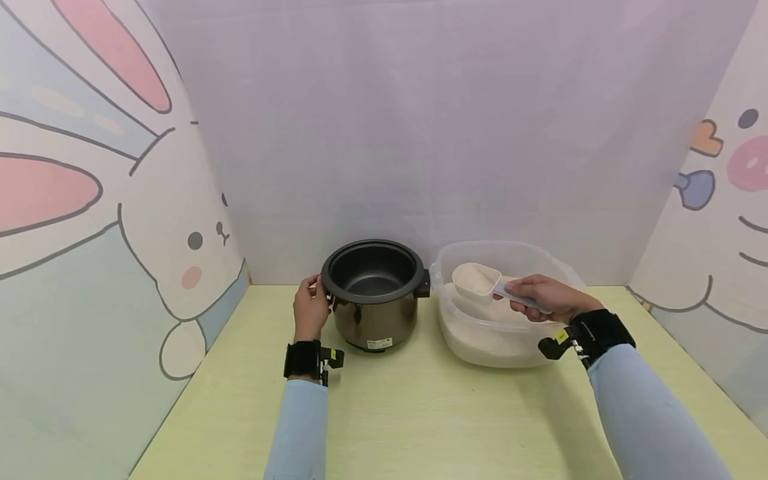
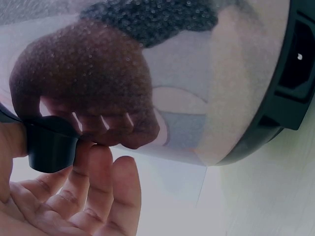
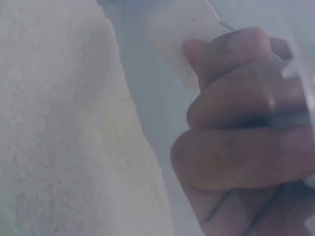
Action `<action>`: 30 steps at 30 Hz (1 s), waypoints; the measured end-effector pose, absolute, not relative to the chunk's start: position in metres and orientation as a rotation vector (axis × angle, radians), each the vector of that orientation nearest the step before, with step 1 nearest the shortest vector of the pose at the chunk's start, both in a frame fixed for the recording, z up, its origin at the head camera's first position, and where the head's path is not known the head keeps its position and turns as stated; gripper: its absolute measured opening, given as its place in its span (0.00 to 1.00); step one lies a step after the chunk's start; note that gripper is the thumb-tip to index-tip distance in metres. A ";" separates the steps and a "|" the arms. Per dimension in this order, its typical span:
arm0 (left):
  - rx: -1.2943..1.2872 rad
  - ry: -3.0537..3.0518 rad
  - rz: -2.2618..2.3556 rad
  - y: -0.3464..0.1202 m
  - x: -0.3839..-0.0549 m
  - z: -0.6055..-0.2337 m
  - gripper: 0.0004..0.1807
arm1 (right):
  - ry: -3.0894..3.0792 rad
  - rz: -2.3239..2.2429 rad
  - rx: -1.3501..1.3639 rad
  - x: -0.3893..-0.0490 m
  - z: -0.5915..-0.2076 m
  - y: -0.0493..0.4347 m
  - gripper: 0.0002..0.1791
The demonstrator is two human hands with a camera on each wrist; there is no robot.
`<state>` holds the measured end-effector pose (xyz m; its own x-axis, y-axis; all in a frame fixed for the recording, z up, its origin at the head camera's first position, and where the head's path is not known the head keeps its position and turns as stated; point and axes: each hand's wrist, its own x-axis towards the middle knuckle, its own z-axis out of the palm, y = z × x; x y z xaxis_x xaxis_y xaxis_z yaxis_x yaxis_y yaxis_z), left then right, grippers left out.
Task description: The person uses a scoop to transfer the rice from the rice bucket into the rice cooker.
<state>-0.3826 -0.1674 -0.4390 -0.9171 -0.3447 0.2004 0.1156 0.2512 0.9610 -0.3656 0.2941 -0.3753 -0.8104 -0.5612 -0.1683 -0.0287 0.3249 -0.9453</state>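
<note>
Item: white plastic scoop (image 1: 474, 280) with pale handle, bearing loose white rice; held within the rim of a rounded, translucent plastic tub (image 1: 504, 249) of rice. Right grip (image 1: 543, 298): fingers curled closely round the scoop's handle. Handling, judged: light, stiff, load apt to spill if tilted; best taken by the handle, bowl level.

Item: brown metallic cooker body (image 1: 375, 325) with black rim and interior, lidless, left of tub. Left grip (image 1: 311, 310): thumb and fingers bent about its black side handle (image 2: 51, 144). Judged rigid, smooth-walled.

Obstructions: tub wall and black right-hand lug (image 1: 423, 285) between scoop and cooker. Support: pale yellow-green tabletop (image 1: 420, 413).
</note>
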 end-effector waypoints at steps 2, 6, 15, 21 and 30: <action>0.213 -2.161 -1.711 -0.168 -0.382 -0.439 0.23 | 2.124 -1.524 -0.522 -0.366 -0.375 0.295 0.26; 0.217 -2.161 -1.720 -0.167 -0.382 -0.439 0.23 | 2.133 -1.547 -0.512 -0.364 -0.374 0.296 0.24; 0.209 -2.141 -1.720 -0.167 -0.381 -0.438 0.23 | 2.150 -1.526 -0.487 -0.364 -0.372 0.293 0.30; 0.188 -2.155 -1.686 -0.167 -0.382 -0.439 0.23 | 2.123 -1.576 -0.482 -0.362 -0.369 0.296 0.29; 0.192 -2.155 -1.687 -0.167 -0.382 -0.439 0.23 | 2.088 -1.736 -0.358 -0.358 -0.355 0.286 0.30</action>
<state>-0.3817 -0.1667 -0.4388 -0.9125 -0.3439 0.2216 0.1324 0.2641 0.9554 -0.3577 0.2862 -0.3549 -0.8872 -0.4397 -0.1397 0.0570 0.1960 -0.9790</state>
